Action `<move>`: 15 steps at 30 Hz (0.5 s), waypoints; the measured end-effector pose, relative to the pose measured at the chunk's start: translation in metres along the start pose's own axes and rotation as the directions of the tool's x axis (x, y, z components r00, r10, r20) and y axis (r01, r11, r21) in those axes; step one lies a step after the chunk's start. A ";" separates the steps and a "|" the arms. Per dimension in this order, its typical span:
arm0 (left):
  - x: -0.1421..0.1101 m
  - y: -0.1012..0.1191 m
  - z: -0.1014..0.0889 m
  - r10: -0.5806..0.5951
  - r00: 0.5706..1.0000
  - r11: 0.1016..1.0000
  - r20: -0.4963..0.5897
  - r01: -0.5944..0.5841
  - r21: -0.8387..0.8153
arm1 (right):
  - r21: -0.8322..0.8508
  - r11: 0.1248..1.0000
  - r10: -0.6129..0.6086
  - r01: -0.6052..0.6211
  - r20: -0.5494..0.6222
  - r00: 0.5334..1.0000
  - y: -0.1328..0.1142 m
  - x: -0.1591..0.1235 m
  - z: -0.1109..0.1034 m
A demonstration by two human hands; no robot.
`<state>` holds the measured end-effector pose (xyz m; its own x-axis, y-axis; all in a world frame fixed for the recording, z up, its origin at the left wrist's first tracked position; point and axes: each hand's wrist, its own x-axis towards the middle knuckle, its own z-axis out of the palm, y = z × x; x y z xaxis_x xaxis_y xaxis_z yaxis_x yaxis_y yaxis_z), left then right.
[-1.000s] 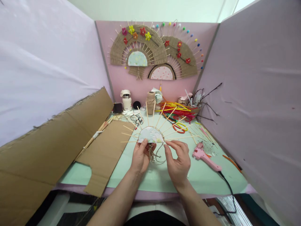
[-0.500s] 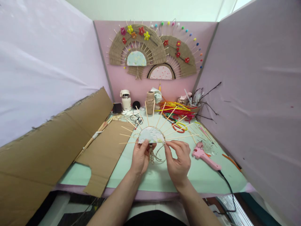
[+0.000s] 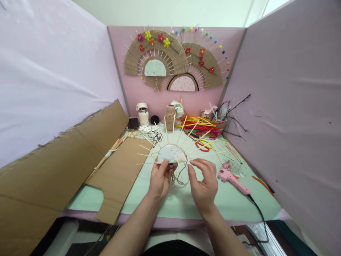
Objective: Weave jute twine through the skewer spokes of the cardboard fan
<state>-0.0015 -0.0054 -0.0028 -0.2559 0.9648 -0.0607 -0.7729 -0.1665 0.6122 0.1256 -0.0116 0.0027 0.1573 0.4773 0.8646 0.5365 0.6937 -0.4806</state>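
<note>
Holding up a pale floral half-round fan panel [image 3: 172, 153], ringed with thin wooden sticks [image 3: 190, 133], above the pale green desk [image 3: 181, 208]. Closed on the panel's lower edge with the left hand [image 3: 160, 177], with the thumb across the front and fingers tucked behind, in a grip apparently bearing the piece alone. Just drawn back from the lower right corner with the right hand [image 3: 204, 181], after touching there half a second earlier. Now poised just beside that corner in a loosened grip, with thumb and forefinger slightly parted and nothing visible between them. Suggesting, by that small release, a finished or interrupted touch at the corner, with steadying left to the other side. Shown with a twine tassel [image 3: 172, 176] dangling below the panel and a loose cord [image 3: 183, 183] looping towards the right, its end too fine to make out. Pictured with a pink glue gun [image 3: 234, 180] lying to the right on the desk, apart from both hands, and two larger flower-trimmed fans [image 3: 133, 64] against the pink backboard [image 3: 157, 101] behind
</note>
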 end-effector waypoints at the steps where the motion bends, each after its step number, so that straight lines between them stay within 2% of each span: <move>1: 0.000 0.000 0.000 0.001 1.000 1.000 0.003 -0.001 0.004 | 0.005 1.000 0.003 -0.003 0.006 1.000 0.000 0.000 0.002; 15: 0.001 -0.001 0.000 -0.008 1.000 1.000 0.006 0.008 -0.027 | 0.036 0.999 -0.039 0.038 0.022 0.999 -0.004 0.003 0.000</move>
<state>-0.0008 -0.0047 -0.0038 -0.2466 0.9672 -0.0608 -0.7903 -0.1644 0.5902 0.1241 -0.0134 0.0071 0.1177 0.4617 0.8792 0.5116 0.7306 -0.4521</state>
